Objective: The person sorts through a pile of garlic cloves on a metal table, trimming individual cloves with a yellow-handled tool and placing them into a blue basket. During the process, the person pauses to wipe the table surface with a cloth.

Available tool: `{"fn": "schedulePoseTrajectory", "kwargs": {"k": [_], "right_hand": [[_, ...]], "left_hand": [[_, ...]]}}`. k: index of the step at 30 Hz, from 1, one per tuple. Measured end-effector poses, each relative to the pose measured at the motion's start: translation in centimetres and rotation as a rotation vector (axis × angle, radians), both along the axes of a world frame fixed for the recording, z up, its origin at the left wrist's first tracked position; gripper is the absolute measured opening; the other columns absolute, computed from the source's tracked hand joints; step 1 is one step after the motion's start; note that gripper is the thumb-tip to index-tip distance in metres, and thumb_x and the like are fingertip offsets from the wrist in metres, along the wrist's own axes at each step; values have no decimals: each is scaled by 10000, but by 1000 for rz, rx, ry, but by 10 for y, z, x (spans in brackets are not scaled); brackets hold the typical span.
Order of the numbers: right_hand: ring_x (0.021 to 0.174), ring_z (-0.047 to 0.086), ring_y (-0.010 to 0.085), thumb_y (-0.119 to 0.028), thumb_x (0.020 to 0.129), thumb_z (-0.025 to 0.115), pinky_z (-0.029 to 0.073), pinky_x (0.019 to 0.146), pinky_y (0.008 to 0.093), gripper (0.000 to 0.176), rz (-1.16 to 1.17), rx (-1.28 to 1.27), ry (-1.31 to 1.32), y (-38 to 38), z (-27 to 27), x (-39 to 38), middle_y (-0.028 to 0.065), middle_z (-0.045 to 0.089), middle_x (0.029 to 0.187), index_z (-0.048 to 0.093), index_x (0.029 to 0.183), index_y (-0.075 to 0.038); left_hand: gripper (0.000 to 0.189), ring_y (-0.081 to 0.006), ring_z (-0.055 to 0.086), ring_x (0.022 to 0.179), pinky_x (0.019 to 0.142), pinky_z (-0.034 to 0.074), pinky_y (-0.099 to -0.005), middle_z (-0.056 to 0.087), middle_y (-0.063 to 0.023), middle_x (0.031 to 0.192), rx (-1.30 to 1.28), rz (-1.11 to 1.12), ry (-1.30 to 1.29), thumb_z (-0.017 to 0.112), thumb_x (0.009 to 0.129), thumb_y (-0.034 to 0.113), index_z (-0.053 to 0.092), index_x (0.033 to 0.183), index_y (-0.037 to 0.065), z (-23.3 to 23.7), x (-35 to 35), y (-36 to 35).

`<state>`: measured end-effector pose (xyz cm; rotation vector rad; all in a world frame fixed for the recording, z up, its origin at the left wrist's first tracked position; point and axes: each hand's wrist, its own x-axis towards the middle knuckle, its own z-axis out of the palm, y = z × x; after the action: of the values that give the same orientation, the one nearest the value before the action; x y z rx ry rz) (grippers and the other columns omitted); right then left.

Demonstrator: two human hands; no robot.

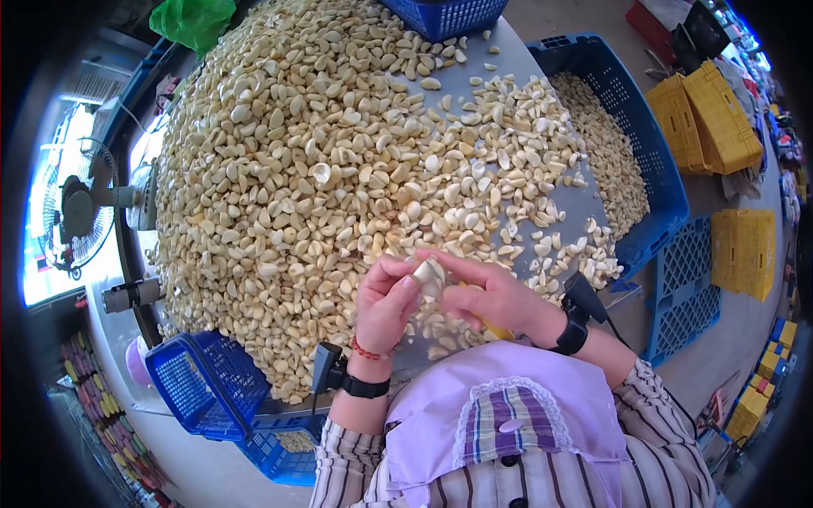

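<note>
Over the middle of the table, my left hand [387, 298] pinches a pale cream piece [429, 275] that looks like a peeled garlic clove. My right hand [487, 292] is closed, its index finger reaching to the same piece. Out of the bottom of the right fist sticks a yellow handle [498, 330], apparently of a small knife; its blade is hidden. Under and beyond both hands spreads a big heap of similar clove-like pieces [288, 161], thinning toward the right.
A blue crate [669, 182] with more pieces stands right of the grey table [542, 224]. At the left front edge is a blue basket [207, 381], with another basket [284, 466] below. A blue basket [449, 19] sits at the far edge. A fan [80, 207] stands left.
</note>
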<state>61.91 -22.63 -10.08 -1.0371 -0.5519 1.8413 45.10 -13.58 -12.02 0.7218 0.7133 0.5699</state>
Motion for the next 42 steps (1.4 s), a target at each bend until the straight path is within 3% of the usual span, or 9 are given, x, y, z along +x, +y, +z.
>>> {"fn": "schedulePoseTrajectory", "kwargs": {"k": [8,10,12,14,18,23,32,36,42], "right_hand": [[499,438,32,-198,956,477,371,459,168,520,-157,-58,17,0,-10,5,-13,508,735,309,1445,-142],[491,434,34,-204,957,473,370,451,168,508,-258,-57,97,-3,-19,11,-13,503,729,322,1438,-139],[484,430,35,-210,959,469,369,444,167,496,-352,-56,178,-5,-22,14,-13,499,724,334,1431,-136],[484,430,36,-205,959,474,374,444,165,487,-394,-79,175,-4,-19,18,-15,494,720,346,1423,-135],[487,430,34,-197,954,486,373,443,169,489,-382,-67,95,-7,-17,19,-14,499,727,352,1420,-132],[499,432,32,-198,948,498,366,453,170,511,-330,-46,-32,-14,-22,18,-7,515,748,338,1429,-134],[1237,466,217,-258,893,582,356,1019,329,671,-76,292,-524,1,-18,3,178,444,1380,264,1441,-35],[1262,445,219,-240,896,578,355,1022,330,663,-24,309,-471,2,-19,2,179,452,1372,262,1442,-34],[959,594,129,-242,927,554,478,822,254,530,-5,176,-347,-2,-7,8,108,590,1193,376,1414,-130]], "left_hand": [[48,-54,459,556,484,381,-181,606,-51,848,-327,-69,-705,559,905,101,532,931,71,-14,5,11],[113,-106,530,615,533,437,-210,586,-53,747,636,188,169,571,901,157,536,946,59,-21,10,22],[211,-182,606,701,599,485,-269,597,-91,707,260,-24,265,636,854,222,574,917,29,-45,-1,60],[257,-263,628,754,640,495,-336,629,-134,769,1182,-232,998,682,800,254,623,880,17,-51,24,62],[259,-266,604,681,637,485,-320,645,-127,804,1338,-255,993,659,831,218,661,991,14,-55,33,64],[198,19,436,573,458,320,-122,625,19,804,269,-171,578,578,892,89,644,1051,-7,-14,20,53],[210,-22,516,650,564,407,-155,613,12,829,57,-98,456,681,793,13,615,992,26,18,9,20],[193,-93,582,861,810,461,-229,625,-26,909,296,-140,462,684,774,-18,619,955,-4,23,9,12],[204,-88,554,727,520,423,-172,618,-42,919,-43,-196,344,673,781,5,599,970,18,19,-5,15]]}}
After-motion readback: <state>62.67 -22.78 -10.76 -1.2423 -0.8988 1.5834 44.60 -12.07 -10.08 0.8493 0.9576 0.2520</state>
